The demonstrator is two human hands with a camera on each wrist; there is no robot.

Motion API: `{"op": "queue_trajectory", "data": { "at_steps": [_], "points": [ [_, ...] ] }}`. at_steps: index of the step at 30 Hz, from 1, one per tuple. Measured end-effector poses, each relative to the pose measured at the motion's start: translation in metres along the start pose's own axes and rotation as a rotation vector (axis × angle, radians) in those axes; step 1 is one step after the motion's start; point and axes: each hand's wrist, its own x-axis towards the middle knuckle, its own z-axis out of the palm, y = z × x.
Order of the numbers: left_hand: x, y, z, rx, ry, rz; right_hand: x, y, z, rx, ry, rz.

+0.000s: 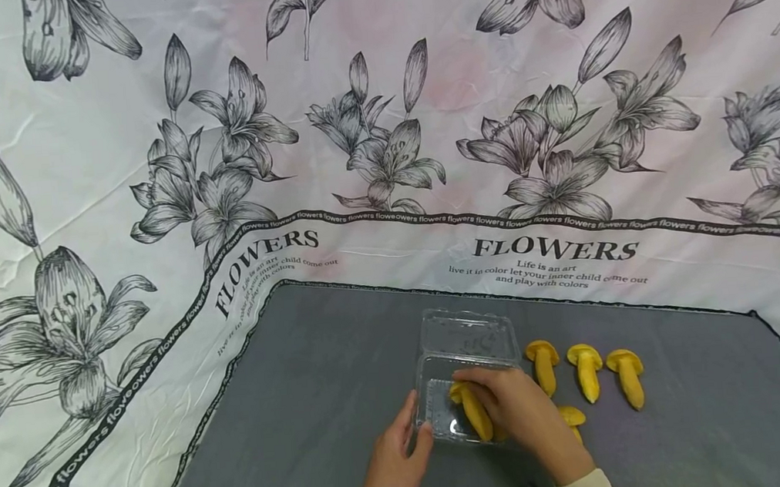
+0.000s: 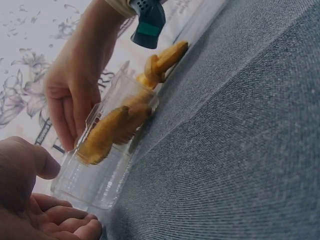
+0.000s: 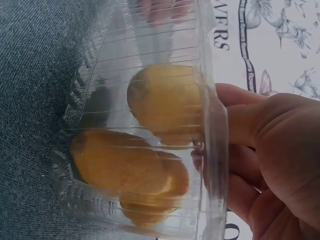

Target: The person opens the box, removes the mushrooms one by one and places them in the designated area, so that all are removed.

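Observation:
A clear plastic clamshell box (image 1: 438, 394) lies on the grey cloth with its lid laid back. My right hand (image 1: 515, 403) reaches over its right side and pinches a yellow mushroom (image 1: 476, 414), tilted inside the box. Through the clear wall in the right wrist view, the held mushroom (image 3: 167, 100) hangs above another mushroom (image 3: 120, 162) lying in the box. My left hand (image 1: 398, 455) is at the box's front left corner, thumb and index finger right at the edge. In the left wrist view its other fingers (image 2: 65, 215) are loosely bent beside the box.
Three yellow mushrooms stand in a row right of the box: a near one (image 1: 544, 365), a middle one (image 1: 586, 373) and a far one (image 1: 628, 377). Another mushroom (image 1: 572, 418) is partly hidden by the right forearm. A flower-printed sheet (image 1: 391, 251) borders the cloth behind.

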Motion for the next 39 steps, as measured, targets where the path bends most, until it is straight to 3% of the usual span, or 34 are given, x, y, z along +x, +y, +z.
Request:
{"op": "queue_trajectory", "data": {
  "at_steps": [6,14,24,34,39],
  "points": [
    [0.000,0.001,0.000,-0.011,-0.004,0.003,-0.002,-0.001,-0.003,0.048,0.008,-0.021],
    [0.000,0.002,0.001,-0.021,-0.002,0.002,-0.007,-0.003,-0.007,0.038,0.135,-0.059],
    [-0.001,0.002,0.001,-0.026,0.009,0.023,-0.011,-0.003,-0.018,0.008,0.189,-0.039],
    [-0.001,0.000,0.001,0.004,-0.001,0.013,-0.019,-0.002,-0.034,-0.011,0.233,0.069],
    [-0.002,0.000,0.001,0.006,0.009,0.025,-0.024,0.003,-0.039,-0.044,0.268,0.069]
  ]
}}
